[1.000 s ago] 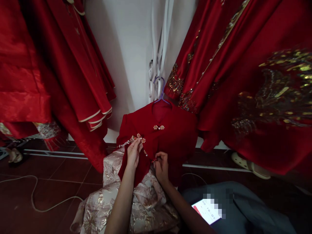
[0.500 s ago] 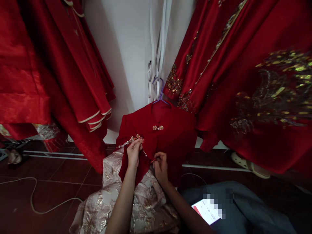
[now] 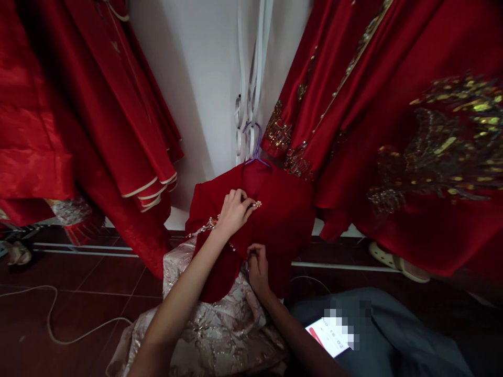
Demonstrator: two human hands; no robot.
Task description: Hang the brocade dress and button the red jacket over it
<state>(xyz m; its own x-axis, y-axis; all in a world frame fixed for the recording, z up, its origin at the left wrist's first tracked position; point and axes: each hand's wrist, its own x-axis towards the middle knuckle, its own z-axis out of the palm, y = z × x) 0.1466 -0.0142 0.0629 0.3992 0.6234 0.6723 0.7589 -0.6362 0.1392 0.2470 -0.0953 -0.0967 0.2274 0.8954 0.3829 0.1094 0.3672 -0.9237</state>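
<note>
A short red jacket (image 3: 286,214) hangs from a purple hanger (image 3: 257,146). At its neckline is a pearl-and-gold fastener (image 3: 257,204), and the fingertips of my left hand (image 3: 234,212) pinch its left part. My right hand (image 3: 258,267) stays lower on the jacket's front, thumb and finger closed at the front edge; whatever small piece lies between them is hidden. A beaded trim (image 3: 206,226) runs across the left side, partly behind my left hand. Under the jacket spreads a shiny beige-pink brocade skirt (image 3: 196,335).
Red garments (image 3: 129,115) hang at left, and a sequined red gown (image 3: 393,131) at right. White straps (image 3: 253,78) drop along the wall above the hanger. A lit phone (image 3: 330,335) rests on dark fabric. A pale cable (image 3: 58,335) and beige clogs (image 3: 396,262) are on the tiled floor.
My left hand has moved up and right from the beaded trim on the jacket's left side to the neckline fastener. The right hand has stayed at the front edge.
</note>
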